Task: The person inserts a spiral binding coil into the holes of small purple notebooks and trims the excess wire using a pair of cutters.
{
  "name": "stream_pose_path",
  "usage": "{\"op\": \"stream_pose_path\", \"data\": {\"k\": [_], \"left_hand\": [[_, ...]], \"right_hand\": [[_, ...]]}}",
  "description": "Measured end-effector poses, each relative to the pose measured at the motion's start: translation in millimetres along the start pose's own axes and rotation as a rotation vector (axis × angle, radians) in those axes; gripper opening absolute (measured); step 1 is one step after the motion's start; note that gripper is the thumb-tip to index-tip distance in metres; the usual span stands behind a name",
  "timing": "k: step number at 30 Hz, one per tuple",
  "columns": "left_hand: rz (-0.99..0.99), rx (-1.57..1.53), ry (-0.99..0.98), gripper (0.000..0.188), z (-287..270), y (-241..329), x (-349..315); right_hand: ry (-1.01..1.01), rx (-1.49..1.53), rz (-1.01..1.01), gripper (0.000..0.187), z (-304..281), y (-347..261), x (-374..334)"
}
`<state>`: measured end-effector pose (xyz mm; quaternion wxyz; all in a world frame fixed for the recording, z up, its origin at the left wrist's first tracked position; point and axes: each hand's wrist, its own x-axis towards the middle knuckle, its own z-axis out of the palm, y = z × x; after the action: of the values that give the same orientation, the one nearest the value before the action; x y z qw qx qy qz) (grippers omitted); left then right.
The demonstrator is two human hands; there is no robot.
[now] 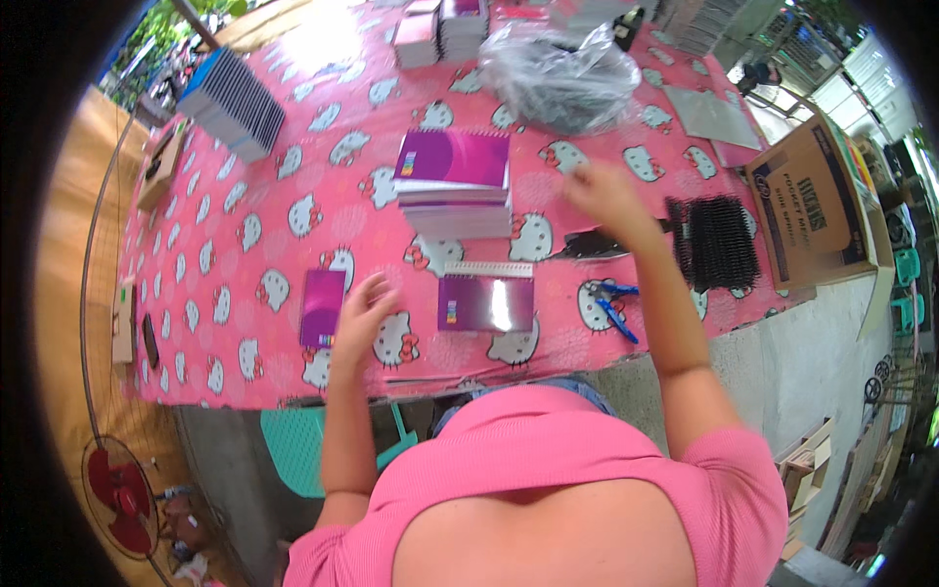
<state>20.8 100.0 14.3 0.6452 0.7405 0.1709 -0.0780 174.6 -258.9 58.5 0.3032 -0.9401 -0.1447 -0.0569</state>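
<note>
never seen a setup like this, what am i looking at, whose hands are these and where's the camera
There is no robot here: these are a person's own bare hands. The single picture comes from a wide fisheye camera worn on the head, looking down, so straight edges bend near the rim.

The table has a pink patterned cloth. In front of the person lies a purple-covered pad with a white punched edge; behind it stands a purple-topped stack. To the right are blue-handled pliers, black spiral coils and a cardboard box.

The left hand is beside another purple cover, with nothing visibly held. The right hand is blurred, so its grip is unclear.
</note>
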Motion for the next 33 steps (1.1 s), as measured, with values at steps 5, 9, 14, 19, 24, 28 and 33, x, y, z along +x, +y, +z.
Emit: {"op": "stream_pose_path", "data": {"k": [5,9,14,19,24,28,33], "left_hand": [[-0.063,-0.106,-0.188,0.061,67,-1,-3],[-0.063,0.026,-0.171,0.065,80,1,5],[0.022,0.033,-0.038,0.066,80,-7,0],[0.388,-0.01,0.174,0.066,95,0,-19],[0.684,0.379,0.073,0.055,109,13,-36],[0.909,0.687,0.317,0.047,118,28,-38],[0.883,0.613,0.183,0.007,125,25,-19]], "right_hand": [[-0.356,0.15,0.334,0.05,63,-68,-108],[-0.131,0.163,0.413,0.056,81,-72,-125],[-0.185,0.241,0.451,0.056,75,-48,-122],[0.04,0.503,0.28,0.041,69,-49,-126],[0.096,0.983,0.089,0.036,106,-58,-129],[0.15,1.03,0.039,0.033,107,-56,-127],[-0.117,0.152,-0.231,0.028,63,-15,-111]]}}
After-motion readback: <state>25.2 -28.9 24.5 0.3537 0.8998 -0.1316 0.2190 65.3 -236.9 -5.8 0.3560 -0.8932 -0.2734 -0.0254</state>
